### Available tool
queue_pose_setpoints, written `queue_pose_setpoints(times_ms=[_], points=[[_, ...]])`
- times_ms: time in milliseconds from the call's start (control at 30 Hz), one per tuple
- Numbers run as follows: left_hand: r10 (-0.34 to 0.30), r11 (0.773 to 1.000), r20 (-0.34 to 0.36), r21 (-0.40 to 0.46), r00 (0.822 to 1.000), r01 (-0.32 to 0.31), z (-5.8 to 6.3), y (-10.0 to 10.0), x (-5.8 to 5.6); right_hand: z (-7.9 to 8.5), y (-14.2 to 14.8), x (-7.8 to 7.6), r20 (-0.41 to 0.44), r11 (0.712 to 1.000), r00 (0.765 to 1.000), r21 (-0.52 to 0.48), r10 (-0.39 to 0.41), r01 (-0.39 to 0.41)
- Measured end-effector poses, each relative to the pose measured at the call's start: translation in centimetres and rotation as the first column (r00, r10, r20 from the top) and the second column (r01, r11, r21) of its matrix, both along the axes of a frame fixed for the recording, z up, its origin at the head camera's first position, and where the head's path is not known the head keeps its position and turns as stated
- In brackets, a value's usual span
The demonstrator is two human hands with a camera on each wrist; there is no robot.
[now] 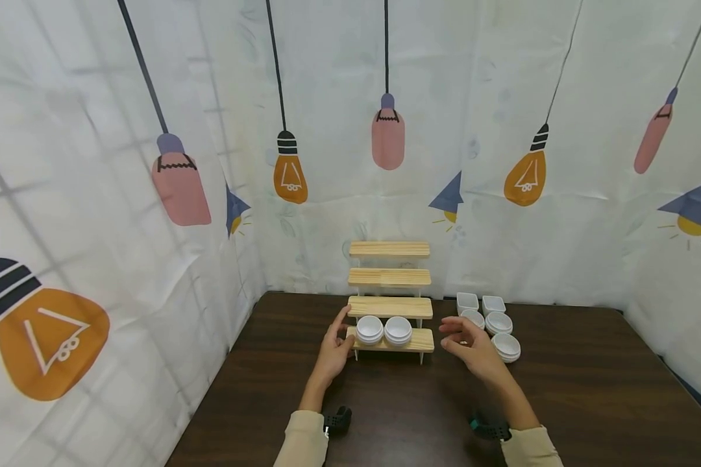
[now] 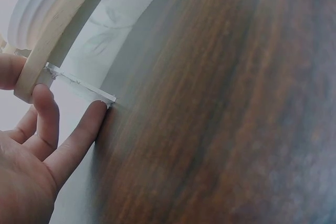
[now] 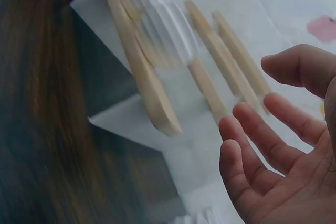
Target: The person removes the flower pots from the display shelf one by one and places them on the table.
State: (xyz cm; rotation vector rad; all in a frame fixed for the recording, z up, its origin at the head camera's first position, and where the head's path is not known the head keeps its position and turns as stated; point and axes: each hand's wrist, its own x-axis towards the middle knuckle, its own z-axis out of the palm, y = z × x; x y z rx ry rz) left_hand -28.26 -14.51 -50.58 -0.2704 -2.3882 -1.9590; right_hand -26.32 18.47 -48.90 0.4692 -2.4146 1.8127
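A tiered display stand [image 1: 389, 307] with pale wooden steps on clear supports stands toward the back of the table. Two stacks of white round bowls [image 1: 370, 329] sit side by side on its lowest step. My left hand [image 1: 332, 355] pinches the left end of that step; in the left wrist view the thumb is over the board [image 2: 63, 35] and fingers are curled under it, one fingertip by the clear leg [image 2: 81, 83]. Off the right end of the stand, my right hand [image 1: 472, 345] hovers with fingers loosely bent and nothing in them.
Behind and right of my right hand are more white round bowls [image 1: 505, 347] and two square white dishes [image 1: 493, 304]. The dark wooden table [image 1: 409, 415] meets a printed cloth backdrop [image 1: 339, 220] at the back and left.
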Motion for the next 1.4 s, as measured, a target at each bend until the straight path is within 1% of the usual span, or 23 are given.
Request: queue_pose_setpoints(times_ms=[167, 333, 467, 567, 700, 900, 1033, 1200, 1300, 1400], points=[[0.005, 1.0, 0.0, -0.004, 1.0, -0.005, 0.1, 0.0, 0.0, -0.2, -1.7, -0.1, 0.058, 1.0, 0.998, -0.029, -0.002, 0.003], [-0.007, 1.0, -0.01, 0.004, 1.0, 0.007, 0.1, 0.1, 0.0, -0.4, -3.1, -0.1, 0.091, 0.998, 0.995, -0.052, 0.029, -0.024], [-0.014, 1.0, -0.016, 0.002, 1.0, 0.014, 0.1, 0.2, 0.0, -0.8, -4.1, -0.2, 0.12, 0.999, 0.992, -0.036, 0.04, -0.036], [-0.016, 1.0, -0.018, 0.004, 1.0, 0.016, 0.2, 0.1, 0.0, -1.1, -4.8, -0.5, 0.131, 1.0, 0.991, -0.009, 0.016, -0.015], [-0.011, 1.0, -0.018, 0.007, 1.0, 0.011, 0.2, 0.1, 0.1, -1.2, -5.7, -1.2, 0.126, 0.999, 0.992, 0.031, -0.027, 0.023], [-0.008, 1.0, -0.016, 0.007, 1.0, 0.008, 0.2, 0.1, 0.1, -1.1, -6.4, -2.0, 0.11, 0.995, 0.993, 0.095, -0.052, 0.041], [-0.005, 1.0, -0.016, 0.009, 1.0, 0.005, 0.2, 0.1, 0.2, -0.9, -6.9, -2.5, 0.103, 0.985, 0.991, 0.154, -0.089, 0.073], [-0.002, 1.0, -0.006, 0.015, 1.0, 0.002, 0.1, 0.0, 0.0, -0.7, -7.3, -2.8, 0.075, 0.969, 0.991, 0.23, -0.113, 0.093], [-0.008, 1.0, -0.001, 0.018, 1.0, 0.008, 0.0, 0.0, 0.0, -0.7, -7.5, -2.9, 0.068, 0.963, 0.99, 0.249, -0.122, 0.101], [-0.014, 1.0, -0.002, 0.021, 1.0, 0.014, 0.0, -0.1, -0.1, -0.9, -7.8, -3.1, 0.066, 0.963, 0.989, 0.245, -0.136, 0.116]])
